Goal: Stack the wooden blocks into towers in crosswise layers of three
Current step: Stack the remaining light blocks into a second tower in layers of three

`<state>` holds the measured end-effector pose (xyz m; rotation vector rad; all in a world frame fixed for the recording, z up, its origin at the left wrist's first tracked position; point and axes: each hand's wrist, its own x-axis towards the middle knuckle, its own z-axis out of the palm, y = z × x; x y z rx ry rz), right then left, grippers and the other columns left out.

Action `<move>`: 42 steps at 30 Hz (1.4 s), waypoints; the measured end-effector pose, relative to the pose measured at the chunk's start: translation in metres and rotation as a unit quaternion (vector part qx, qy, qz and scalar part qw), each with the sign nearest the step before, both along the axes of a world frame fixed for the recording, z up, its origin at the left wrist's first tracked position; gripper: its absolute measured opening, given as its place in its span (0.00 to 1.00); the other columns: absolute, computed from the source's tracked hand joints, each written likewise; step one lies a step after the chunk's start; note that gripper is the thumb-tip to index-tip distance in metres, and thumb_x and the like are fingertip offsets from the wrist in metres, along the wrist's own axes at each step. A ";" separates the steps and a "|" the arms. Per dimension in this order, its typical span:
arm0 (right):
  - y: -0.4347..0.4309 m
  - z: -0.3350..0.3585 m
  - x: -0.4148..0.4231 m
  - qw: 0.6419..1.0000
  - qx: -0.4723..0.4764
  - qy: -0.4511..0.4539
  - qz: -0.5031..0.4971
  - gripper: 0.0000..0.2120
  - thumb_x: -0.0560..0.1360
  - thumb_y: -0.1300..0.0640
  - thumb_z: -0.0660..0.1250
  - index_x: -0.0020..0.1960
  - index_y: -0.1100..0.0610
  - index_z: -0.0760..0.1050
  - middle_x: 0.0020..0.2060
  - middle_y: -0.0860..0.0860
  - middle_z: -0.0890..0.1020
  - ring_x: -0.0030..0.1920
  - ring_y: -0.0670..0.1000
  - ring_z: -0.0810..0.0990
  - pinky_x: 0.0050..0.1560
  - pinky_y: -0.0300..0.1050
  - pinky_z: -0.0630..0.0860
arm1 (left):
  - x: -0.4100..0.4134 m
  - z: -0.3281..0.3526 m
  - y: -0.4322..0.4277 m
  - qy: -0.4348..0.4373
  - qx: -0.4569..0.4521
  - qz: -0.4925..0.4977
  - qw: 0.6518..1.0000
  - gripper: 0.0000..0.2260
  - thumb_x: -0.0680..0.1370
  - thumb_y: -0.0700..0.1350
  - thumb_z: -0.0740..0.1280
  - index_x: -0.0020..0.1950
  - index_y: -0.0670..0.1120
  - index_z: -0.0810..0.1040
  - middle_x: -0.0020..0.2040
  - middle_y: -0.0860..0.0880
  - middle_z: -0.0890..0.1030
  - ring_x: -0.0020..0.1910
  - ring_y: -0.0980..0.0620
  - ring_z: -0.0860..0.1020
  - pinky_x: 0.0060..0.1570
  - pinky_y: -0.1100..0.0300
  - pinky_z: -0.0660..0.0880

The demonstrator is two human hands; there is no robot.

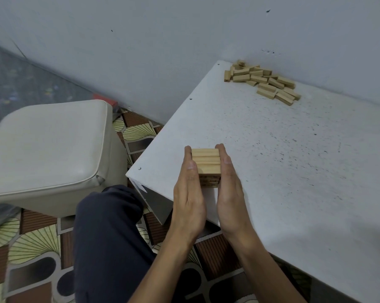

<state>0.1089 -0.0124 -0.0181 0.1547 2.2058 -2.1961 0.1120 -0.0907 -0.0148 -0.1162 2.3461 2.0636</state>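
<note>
Your left hand [190, 193], right hand [229, 193] flat, fingers straight, pressing opposite sides of block tower [205, 164] at tabletop [294, 171] near-left corner. Loose blocks [263, 80] heaped well apart, by wall.

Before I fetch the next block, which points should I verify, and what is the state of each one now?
1. Top layer of the tower holds three blocks side by side: ok.
2. Tower steadied: ok, the left hand and right hand press flat on opposite sides.
3. Lower layers lie crosswise: cannot tell, they are in shadow between the hands.
4. Tower well clear of the table edge: not ok, it stands near the front left corner.
5. Loose blocks available: ok, a pile lies at the far corner by the wall.
6. A hand free to fetch: not ok, both touch the tower.
</note>
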 end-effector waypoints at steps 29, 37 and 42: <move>0.087 0.050 -0.117 0.971 0.212 0.047 -0.101 0.15 0.82 0.52 0.60 0.67 0.51 0.76 0.57 0.46 0.81 0.54 0.43 0.80 0.59 0.47 0.78 | -0.171 0.043 -0.014 0.156 -0.185 -0.156 0.958 0.12 0.82 0.48 0.64 0.64 0.51 0.79 0.58 0.56 0.82 0.56 0.62 0.79 0.62 0.59 0.74; 0.137 0.032 -0.209 0.879 0.460 0.017 -0.122 0.18 0.81 0.58 0.60 0.69 0.57 0.74 0.65 0.56 0.77 0.64 0.57 0.76 0.61 0.48 0.73 | -0.282 0.032 0.047 0.184 -0.424 -0.164 0.871 0.14 0.81 0.49 0.63 0.67 0.52 0.77 0.66 0.49 0.76 0.62 0.49 0.76 0.58 0.52 0.72; 0.154 0.018 -0.239 0.780 0.616 -0.028 -0.109 0.17 0.80 0.62 0.58 0.67 0.59 0.73 0.62 0.59 0.73 0.61 0.62 0.70 0.55 0.54 0.72 | -0.329 0.007 0.078 0.196 -0.543 -0.135 0.805 0.17 0.82 0.51 0.62 0.70 0.51 0.74 0.70 0.44 0.71 0.65 0.41 0.71 0.63 0.48 0.65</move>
